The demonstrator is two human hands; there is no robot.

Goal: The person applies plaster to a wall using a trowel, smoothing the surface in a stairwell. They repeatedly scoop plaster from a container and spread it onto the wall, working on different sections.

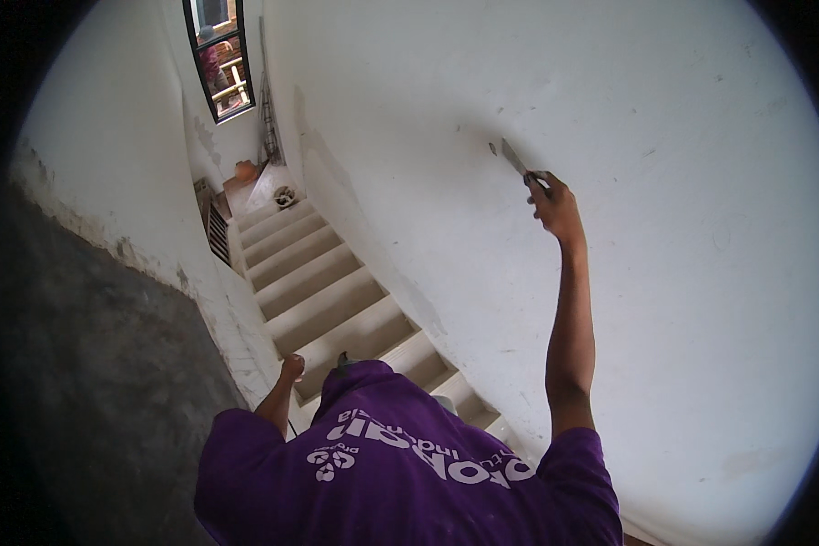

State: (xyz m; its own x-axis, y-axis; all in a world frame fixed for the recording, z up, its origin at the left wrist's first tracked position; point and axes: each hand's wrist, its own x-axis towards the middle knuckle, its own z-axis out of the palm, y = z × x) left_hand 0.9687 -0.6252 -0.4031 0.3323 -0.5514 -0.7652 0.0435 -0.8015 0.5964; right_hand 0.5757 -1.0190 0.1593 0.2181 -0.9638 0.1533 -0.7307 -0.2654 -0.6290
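High on the right-hand wall (pixel 664 273) of the stairwell, the right hand (pixel 555 205) was closed around the handle of a flat-bladed scraper (pixel 513 156), with the blade tip touching the white surface beside a small dark fleck (pixel 492 148). The arm was stretched well up and away from the purple shirt (pixel 400 473). The left hand (pixel 292 367) hung low, near the chest, curled into a loose fist. Whether it held anything could not be told.

Judging by the surface, most of the right wall already looked evenly white and smooth, with only faint marks and a few small spots left around the blade and lower down to the right. The left wall (pixel 91 364) looked less finished: its upper part was white, but its near, lower part was bare grey, with a ragged edge between the two. The pale stairs (pixel 328 300) ran down to a far landing where a sack (pixel 268 187) and a window (pixel 220 55) showed.
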